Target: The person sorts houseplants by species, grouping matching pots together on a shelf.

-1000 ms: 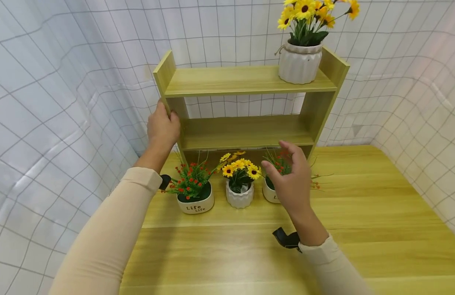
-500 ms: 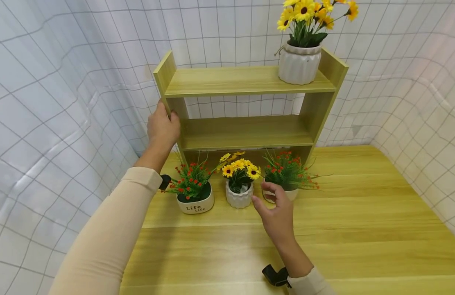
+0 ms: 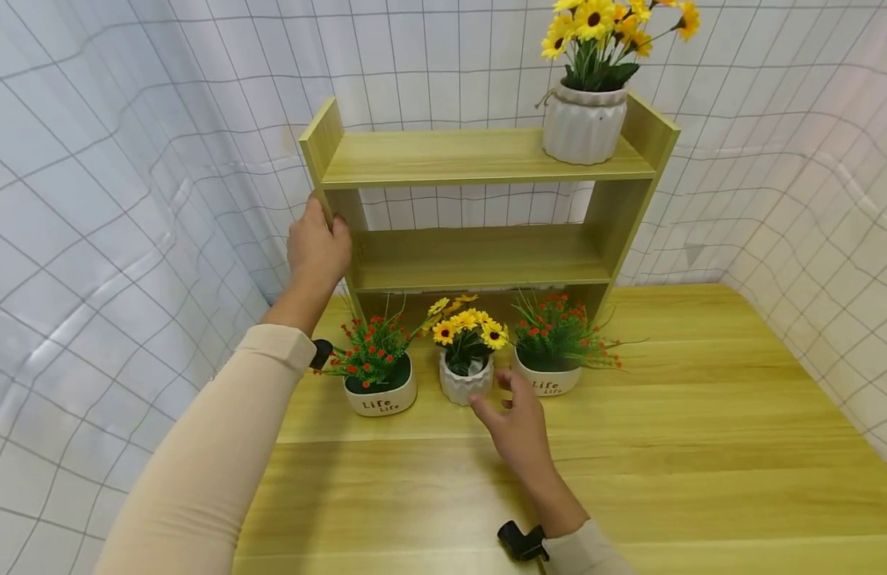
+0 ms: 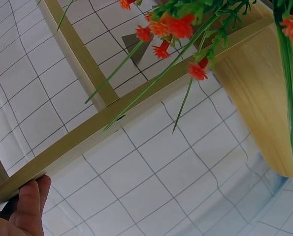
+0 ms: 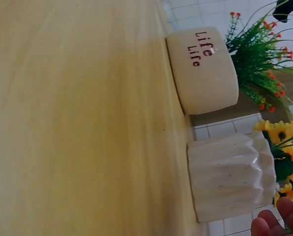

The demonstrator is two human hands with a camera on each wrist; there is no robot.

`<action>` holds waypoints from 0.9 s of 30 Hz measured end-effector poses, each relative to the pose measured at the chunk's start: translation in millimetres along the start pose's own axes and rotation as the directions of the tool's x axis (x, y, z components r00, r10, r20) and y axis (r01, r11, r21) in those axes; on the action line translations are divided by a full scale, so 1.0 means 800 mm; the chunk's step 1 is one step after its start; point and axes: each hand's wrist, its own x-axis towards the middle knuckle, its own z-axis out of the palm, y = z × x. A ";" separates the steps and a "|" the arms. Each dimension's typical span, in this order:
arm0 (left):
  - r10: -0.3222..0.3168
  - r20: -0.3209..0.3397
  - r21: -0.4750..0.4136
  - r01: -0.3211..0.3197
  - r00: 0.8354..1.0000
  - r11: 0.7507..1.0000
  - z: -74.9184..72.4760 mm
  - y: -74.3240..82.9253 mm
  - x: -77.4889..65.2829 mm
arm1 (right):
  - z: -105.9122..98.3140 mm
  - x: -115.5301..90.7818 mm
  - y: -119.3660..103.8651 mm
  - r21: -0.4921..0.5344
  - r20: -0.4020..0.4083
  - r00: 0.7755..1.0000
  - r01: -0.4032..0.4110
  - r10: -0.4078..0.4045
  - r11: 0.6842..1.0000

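In the head view my left hand (image 3: 319, 247) grips the left side panel of a small wooden shelf (image 3: 486, 160); its fingertips show on the panel edge in the left wrist view. My right hand (image 3: 518, 427) is at the front right of a white fluted pot (image 3: 466, 387) with yellow flowers. Thumb and fingers are apart, near the pot; whether they touch it I cannot tell. In the right wrist view fingertips (image 5: 264, 223) appear beside the pot's rim. A cream "Life" pot with red flowers (image 3: 382, 399) stands on the left, a similar pot (image 3: 554, 383) on the right.
A larger white pot of yellow flowers (image 3: 585, 124) stands on the shelf's top board at the right. The three smaller pots stand on the wooden table (image 3: 702, 447) before the shelf. A white gridded curtain (image 3: 429, 64) surrounds the table.
My right hand has come down and to the left, from in front of the right red-flowered pot to the middle white pot. The left hand stays on the shelf.
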 end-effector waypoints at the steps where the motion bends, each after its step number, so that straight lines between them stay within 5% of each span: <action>1: -0.002 0.004 0.002 0.002 1.000 1.000 0.000 0.000 0.000 | 0.003 0.000 0.002 -0.003 0.004 1.000 -0.006 0.006 1.000; 18: 0.001 0.016 0.010 -0.001 1.000 1.000 0.000 -0.001 0.001 | 0.031 0.008 0.017 0.029 -0.036 0.991 -0.130 0.131 0.991; 27: 0.009 0.014 0.005 -0.009 1.000 1.000 -0.001 0.000 0.000 | 0.046 0.010 0.022 0.074 -0.043 0.993 -0.103 0.107 0.992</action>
